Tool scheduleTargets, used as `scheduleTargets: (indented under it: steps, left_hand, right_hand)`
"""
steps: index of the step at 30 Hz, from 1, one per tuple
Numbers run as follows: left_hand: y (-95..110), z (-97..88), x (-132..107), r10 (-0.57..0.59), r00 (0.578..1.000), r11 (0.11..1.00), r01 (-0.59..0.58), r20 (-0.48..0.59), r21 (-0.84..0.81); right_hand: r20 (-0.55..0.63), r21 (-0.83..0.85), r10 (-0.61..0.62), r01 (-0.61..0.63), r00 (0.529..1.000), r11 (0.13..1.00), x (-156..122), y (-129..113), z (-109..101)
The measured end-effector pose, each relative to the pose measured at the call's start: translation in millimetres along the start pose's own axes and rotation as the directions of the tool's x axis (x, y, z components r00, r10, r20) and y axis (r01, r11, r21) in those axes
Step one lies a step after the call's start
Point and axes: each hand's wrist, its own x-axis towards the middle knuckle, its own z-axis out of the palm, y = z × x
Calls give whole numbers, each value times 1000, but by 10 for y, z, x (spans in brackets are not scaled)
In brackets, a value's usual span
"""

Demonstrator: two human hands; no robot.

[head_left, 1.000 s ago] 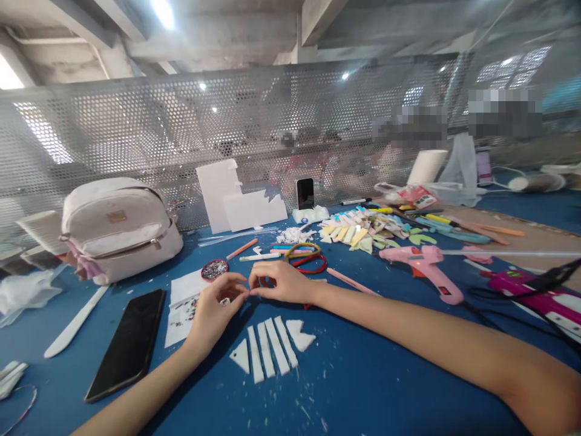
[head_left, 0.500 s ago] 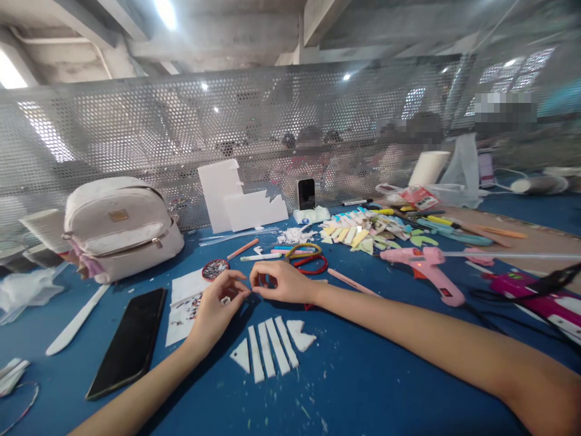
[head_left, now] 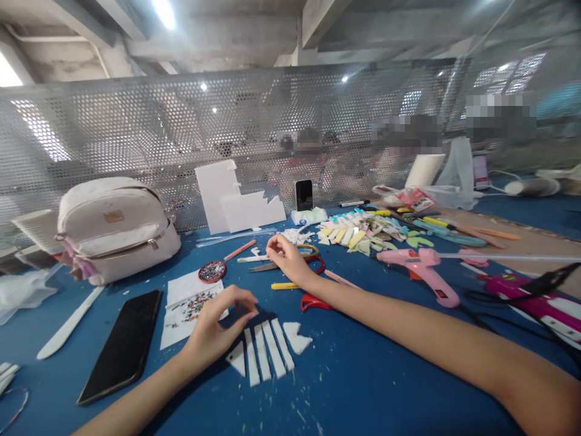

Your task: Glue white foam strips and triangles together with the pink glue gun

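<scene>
My left hand point(head_left: 222, 324) hovers at the left of the white cut pieces, its thumb and curved fingers apart with nothing visible between them. Under and beside it lie a white triangle with a dark dot point(head_left: 236, 358), several narrow white strips point(head_left: 264, 351) and a notched white piece point(head_left: 297, 338), set out like a fish. Farther back, my right hand point(head_left: 289, 261) has its fingertips pinched together beside a scrap pile point(head_left: 296, 235); whatever they hold is too small to make out. Scissors point(head_left: 263, 267) lie partly hidden behind this hand. Its forearm crosses over a red handle point(head_left: 313, 302).
Left of my hands are a paper with small beads point(head_left: 175, 315), a red-rimmed dish point(head_left: 212, 272), a phone point(head_left: 122, 345) and a backpack point(head_left: 118, 227). To the right lie a pink glue gun point(head_left: 422, 266), its cable, and a heap of coloured scraps point(head_left: 358, 230).
My hands, close together before, have separated. The right one moved away from me, toward the scrap pile, uncovering the scissors and a yellow stick. The left one moved slightly nearer the white pieces.
</scene>
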Motion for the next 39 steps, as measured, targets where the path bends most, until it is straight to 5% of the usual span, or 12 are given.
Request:
scheduleTargets:
  steps: [4,8,14,22,30,39]
  left_hand:
    - [-65,4,42,-75,995,997,75,-67,7]
    - [-171,-18,92,-211,960,977,209,-183,-27]
    - [-193,-22,113,-276,943,961,265,-185,-84]
    - [-236,-17,91,-285,944,957,272,-166,-96]
    - [-275,-18,103,-280,948,959,270,-152,-81]
    - [-205,-14,103,-225,966,974,227,-129,3]
  right_hand:
    - [-39,-55,-68,66,997,996,-15,-94,-37]
    - [176,-43,-207,218,962,975,-84,-301,-36]
    - [413,-6,-311,344,856,939,-146,-404,22]
    - [389,2,-295,320,873,947,-119,-389,-15]
    - [440,53,-335,349,833,936,-123,-380,-9]
    - [413,-32,-292,334,863,942,-132,-359,3]
